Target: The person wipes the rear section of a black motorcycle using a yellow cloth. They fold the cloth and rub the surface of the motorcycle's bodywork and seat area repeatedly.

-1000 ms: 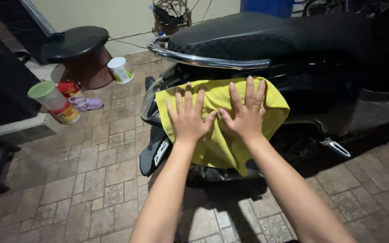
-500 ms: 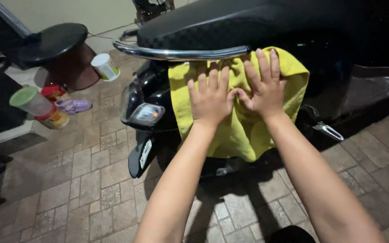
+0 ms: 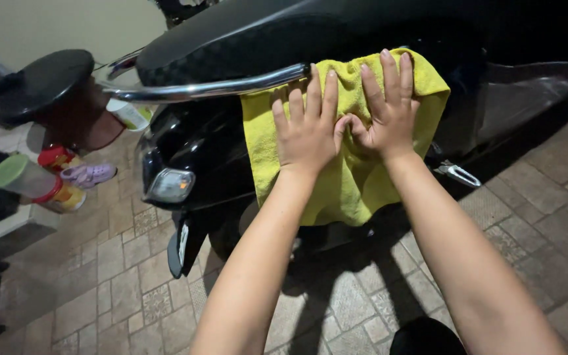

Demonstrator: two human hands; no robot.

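Tiled floor (image 3: 119, 289); both hands (image 3: 346, 125) flat, thumbs touching, on yellow cloth (image 3: 356, 177) hiding scooter's (image 3: 231, 39) side.

Cloth (image 3: 356, 177) bright yellow; scooter body (image 3: 205, 151) glossy black (seat (image 3: 244, 39) faintly checkered); grab rail (image 3: 212, 89) chrome.

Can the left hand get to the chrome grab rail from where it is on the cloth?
Probably yes. The left hand lies flat on the yellow cloth, fingertips just under the chrome grab rail, with nothing between them.

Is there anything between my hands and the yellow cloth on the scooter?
Nothing visible. The left hand and right hand both lie flat on the yellow cloth, pressed against the scooter's black side panel just below the chrome grab rail.
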